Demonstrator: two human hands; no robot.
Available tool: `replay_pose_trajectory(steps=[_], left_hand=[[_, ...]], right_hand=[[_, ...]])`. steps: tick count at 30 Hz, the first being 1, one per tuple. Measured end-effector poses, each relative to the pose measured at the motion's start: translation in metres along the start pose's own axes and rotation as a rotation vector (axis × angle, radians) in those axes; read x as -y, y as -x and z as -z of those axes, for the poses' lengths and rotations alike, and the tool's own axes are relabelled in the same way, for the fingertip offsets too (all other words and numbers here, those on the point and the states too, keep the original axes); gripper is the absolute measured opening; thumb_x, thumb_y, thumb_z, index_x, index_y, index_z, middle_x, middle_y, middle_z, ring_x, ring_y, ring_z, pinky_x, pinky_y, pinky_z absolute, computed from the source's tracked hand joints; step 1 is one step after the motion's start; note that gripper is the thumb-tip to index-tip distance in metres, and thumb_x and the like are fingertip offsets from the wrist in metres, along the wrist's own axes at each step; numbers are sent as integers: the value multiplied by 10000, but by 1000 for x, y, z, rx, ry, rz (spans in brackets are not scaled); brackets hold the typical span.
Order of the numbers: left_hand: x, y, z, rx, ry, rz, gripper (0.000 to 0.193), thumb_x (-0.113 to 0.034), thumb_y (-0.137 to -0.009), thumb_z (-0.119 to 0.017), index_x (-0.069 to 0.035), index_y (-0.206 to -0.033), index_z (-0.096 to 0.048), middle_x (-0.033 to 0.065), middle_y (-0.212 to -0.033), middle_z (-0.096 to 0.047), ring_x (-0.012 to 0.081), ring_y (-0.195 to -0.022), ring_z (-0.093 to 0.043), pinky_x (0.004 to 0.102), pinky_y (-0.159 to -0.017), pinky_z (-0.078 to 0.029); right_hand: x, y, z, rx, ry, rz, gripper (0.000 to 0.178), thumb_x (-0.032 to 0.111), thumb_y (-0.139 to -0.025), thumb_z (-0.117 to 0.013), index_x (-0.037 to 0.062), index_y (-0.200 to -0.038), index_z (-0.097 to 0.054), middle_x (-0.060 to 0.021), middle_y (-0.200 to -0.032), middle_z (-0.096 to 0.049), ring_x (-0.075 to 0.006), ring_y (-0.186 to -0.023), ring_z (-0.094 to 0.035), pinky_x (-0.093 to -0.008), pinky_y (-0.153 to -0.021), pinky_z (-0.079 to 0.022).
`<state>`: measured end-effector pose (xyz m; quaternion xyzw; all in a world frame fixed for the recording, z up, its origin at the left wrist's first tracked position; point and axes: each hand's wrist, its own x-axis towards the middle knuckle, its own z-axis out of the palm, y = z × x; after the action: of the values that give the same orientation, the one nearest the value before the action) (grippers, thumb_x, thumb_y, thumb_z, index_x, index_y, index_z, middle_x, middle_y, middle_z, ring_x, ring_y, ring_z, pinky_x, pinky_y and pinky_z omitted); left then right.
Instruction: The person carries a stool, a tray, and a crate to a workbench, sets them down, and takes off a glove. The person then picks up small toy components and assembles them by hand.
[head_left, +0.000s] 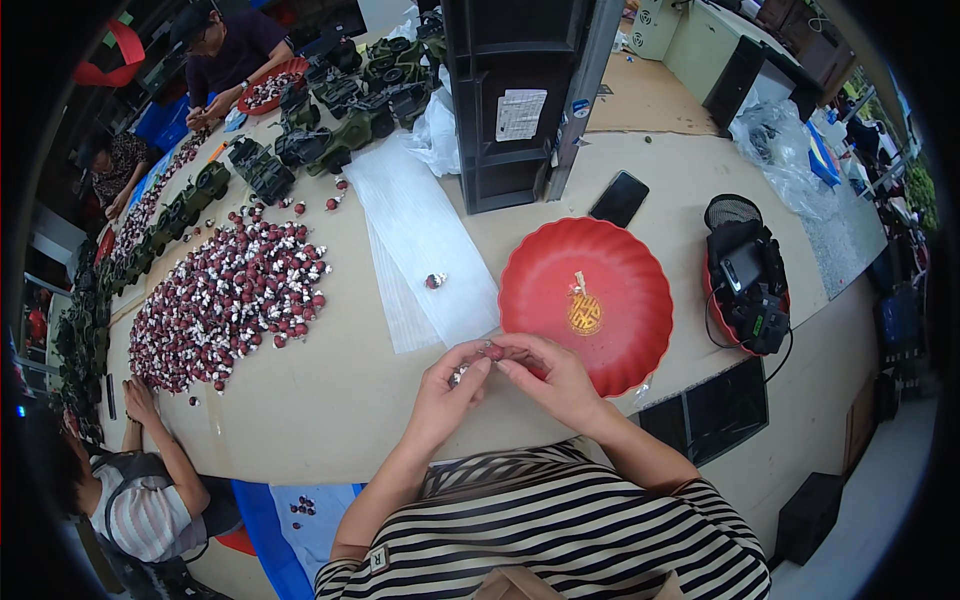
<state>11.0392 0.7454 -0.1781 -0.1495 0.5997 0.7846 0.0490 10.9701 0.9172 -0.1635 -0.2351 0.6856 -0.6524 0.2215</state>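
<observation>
In front of my body, my left hand [455, 388] and my right hand [552, 378] meet at the fingertips. Between them they pinch a small round dark-red piece [493, 352]. A whitish bit [458, 376] shows among the fingers of my left hand; its kind is too small to tell. Just beyond my right hand lies a red scalloped plastic plate [640, 300] with a gold pattern at its centre. One small red-and-white piece [435, 281] rests on the white foam sheet [415, 215] ahead of my left hand.
A large heap of red-and-white pieces [235, 300] covers the table's left. Dark green toy vehicles [262, 170] line up behind it. A black upright panel [515, 60], a phone [620, 199] and a basket of devices [748, 275] stand beyond. Co-workers sit left, one person [145, 505] nearby.
</observation>
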Motion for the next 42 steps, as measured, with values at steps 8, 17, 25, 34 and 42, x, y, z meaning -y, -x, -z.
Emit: replay_pose_trajectory(steps=[8, 17, 25, 34, 42], left_hand=[[-3, 1, -1, 5, 63, 67, 241, -146, -977, -561, -19, -1179, -587, -12, -820, -578, 39, -596, -451, 197, -519, -355], [-1, 1, 0, 21, 95, 16, 249, -120, -977, -555, -27, -1207, -568, -9, -824, -569, 50, -591, -446, 203, -517, -350], [-4, 2, -2, 21, 127, -21, 292, -85, -966, -566, -26, -1252, -553, 5, -903, -565, 53, -599, -450, 210, -512, -357], [-6, 11, 4, -13, 119, -23, 348, -97, -966, -568, -37, -1309, -554, 4, -914, -568, 52, -610, -456, 210, -520, -365], [3, 51, 61, -186, 274, -34, 345, -162, -982, -549, -50, -1308, -564, 15, -951, -576, 60, -626, -465, 208, -532, -366]], right_hand=[[-4, 0, 2, 46, -32, -44, 324, 47, -963, -569, -8, -1281, -546, -70, -1097, -646, -116, -1009, -609, -255, -888, -489], [-1, -1, -1, 45, -48, -10, 325, 29, -966, -552, -3, -1289, -538, -81, -1131, -638, -125, -1050, -602, -264, -912, -482], [-3, -3, 1, 57, -31, 6, 320, 8, -961, -543, -1, -1281, -534, -85, -1135, -632, -139, -1064, -602, -274, -928, -479], [0, -10, -11, 45, -116, -6, 314, 11, -961, -541, 0, -1274, -525, -75, -1114, -618, -129, -1057, -588, -272, -928, -472], [8, -40, -62, 162, -562, -225, 283, 89, -980, -547, 20, -1254, -543, -58, -1124, -631, -138, -1009, -614, -288, -906, -489]])
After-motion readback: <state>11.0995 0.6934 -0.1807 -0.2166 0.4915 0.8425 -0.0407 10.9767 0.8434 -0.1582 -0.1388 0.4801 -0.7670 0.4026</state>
